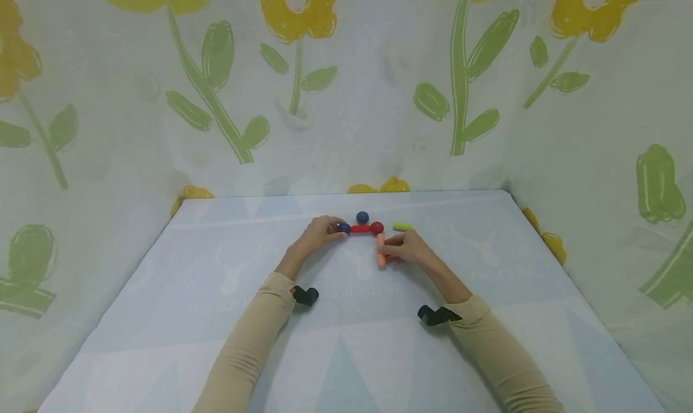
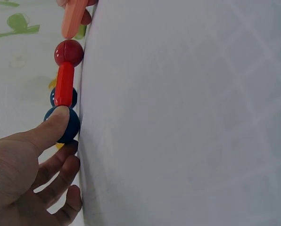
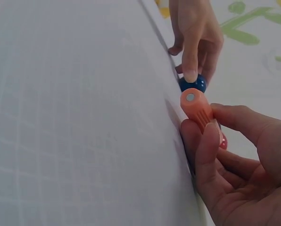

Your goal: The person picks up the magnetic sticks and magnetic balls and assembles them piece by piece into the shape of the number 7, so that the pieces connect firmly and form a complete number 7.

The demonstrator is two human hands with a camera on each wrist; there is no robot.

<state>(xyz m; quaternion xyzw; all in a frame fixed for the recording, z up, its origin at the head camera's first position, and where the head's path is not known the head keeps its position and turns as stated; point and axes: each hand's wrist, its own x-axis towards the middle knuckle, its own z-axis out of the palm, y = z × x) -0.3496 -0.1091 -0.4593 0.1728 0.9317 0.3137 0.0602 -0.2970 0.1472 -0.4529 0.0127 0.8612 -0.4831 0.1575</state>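
Observation:
My left hand (image 1: 319, 231) pinches a blue ball (image 2: 71, 127) between thumb and fingers. A red rod (image 1: 360, 228) runs from that ball to a red ball (image 1: 377, 227), the three in a line. My right hand (image 1: 409, 248) holds an orange magnetic rod (image 1: 381, 255) between thumb and fingers. A grey metal disc shows on the rod's near end in the right wrist view. Its far end is at the red ball; whether they touch I cannot tell. A second blue ball (image 1: 362, 217) sits just behind the red rod.
A yellow-green rod (image 1: 402, 226) lies on the table just beyond my right hand. The pale table (image 1: 341, 317) ends at a flower-printed cloth (image 1: 368, 118) at the back and sides. Dark wrist cameras (image 1: 433, 315) are strapped at both cuffs.

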